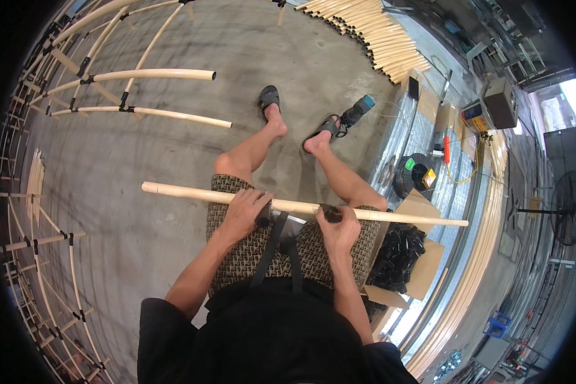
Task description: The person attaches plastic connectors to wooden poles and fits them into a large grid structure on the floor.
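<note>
A long cream-coloured pipe (192, 192) lies crosswise over my thighs. My left hand (243, 211) is closed over it left of the middle, with a dark pipe joint (263, 221) partly hidden beneath the fingers. Right of the middle, my right hand (339, 230) pinches a second black pipe joint (330, 212) against the pipe. Whether either joint is fastened around the pipe cannot be made out. Black straps hang between my hands over the patterned shorts.
By my right thigh, a cardboard box (422, 269) holds many black joints (397, 259). Beyond it are a black spool (411, 176) and a cordless drill (357, 111). Cut pipes (384, 41) are piled at the far right. Pipe frames (128, 96) stand on the left.
</note>
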{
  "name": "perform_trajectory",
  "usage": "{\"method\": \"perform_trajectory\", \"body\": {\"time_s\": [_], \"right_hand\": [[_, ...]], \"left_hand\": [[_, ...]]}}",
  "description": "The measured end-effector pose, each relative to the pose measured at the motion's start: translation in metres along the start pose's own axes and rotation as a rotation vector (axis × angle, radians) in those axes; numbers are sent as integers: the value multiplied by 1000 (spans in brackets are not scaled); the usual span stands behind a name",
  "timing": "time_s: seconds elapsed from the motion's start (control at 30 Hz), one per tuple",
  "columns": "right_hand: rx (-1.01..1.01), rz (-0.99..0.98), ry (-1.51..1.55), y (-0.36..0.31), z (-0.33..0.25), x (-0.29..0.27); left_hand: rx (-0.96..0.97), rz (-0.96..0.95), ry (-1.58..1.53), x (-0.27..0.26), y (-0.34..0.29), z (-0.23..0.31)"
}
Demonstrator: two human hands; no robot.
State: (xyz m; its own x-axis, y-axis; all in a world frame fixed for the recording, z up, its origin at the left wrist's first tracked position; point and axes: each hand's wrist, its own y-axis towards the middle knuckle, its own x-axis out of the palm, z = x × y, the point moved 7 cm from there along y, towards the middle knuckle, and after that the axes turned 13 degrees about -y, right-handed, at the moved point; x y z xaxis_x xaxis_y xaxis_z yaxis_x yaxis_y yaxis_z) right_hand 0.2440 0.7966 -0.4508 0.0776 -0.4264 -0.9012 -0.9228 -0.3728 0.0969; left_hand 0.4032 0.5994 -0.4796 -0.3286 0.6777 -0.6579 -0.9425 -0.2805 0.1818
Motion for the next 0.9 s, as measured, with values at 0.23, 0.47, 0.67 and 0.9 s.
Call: {"method": "perform_trajectory", "body": {"time_s": [0.23, 0.47, 0.67, 0.9], "right_hand": [[-54, 49, 39, -13, 2, 2], [-150, 143, 98, -21, -2, 6], [-209, 118, 152, -26, -36, 20], [-260, 31, 99, -29, -69, 32]], "left_hand": [[-192, -273, -314, -11, 7, -18], [-322, -707, -640, -9, 26, -56], [-387, -737, -829, 9, 27, -66], [-396, -727, -659, 11, 31, -46]]}}
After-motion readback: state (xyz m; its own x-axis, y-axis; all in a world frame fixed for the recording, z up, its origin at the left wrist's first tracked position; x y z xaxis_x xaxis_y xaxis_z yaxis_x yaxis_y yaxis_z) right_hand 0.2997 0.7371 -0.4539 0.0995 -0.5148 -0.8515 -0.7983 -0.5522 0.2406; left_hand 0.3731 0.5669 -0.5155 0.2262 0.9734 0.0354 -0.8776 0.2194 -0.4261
